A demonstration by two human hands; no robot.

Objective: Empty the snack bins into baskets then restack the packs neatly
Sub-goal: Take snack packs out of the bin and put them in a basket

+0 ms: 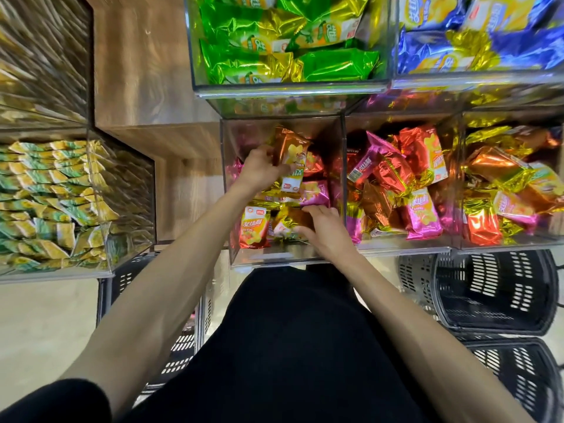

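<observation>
Both hands reach into a clear plastic bin [274, 261] holding shiny red, pink and orange snack packs. My left hand [259, 170] grips an orange-brown pack [291, 151] lifted at the back of the bin. My right hand [323, 228] grips a brown-and-gold pack [293, 218] near the bin's front. A red pack [253, 228] stands at the front left. Dark plastic baskets sit on the floor: one [494, 288] at the right, another [518, 370] below it, and one [180, 340] at the left behind my arm.
Neighbouring clear bins [406, 242] hold mixed red, pink and orange packs. Above are bins of green packs [283, 41] and blue packs [476, 41]. A bin at the left [45, 193] holds neat rows of green-yellow packs. Wooden shelving [143, 87] stands between.
</observation>
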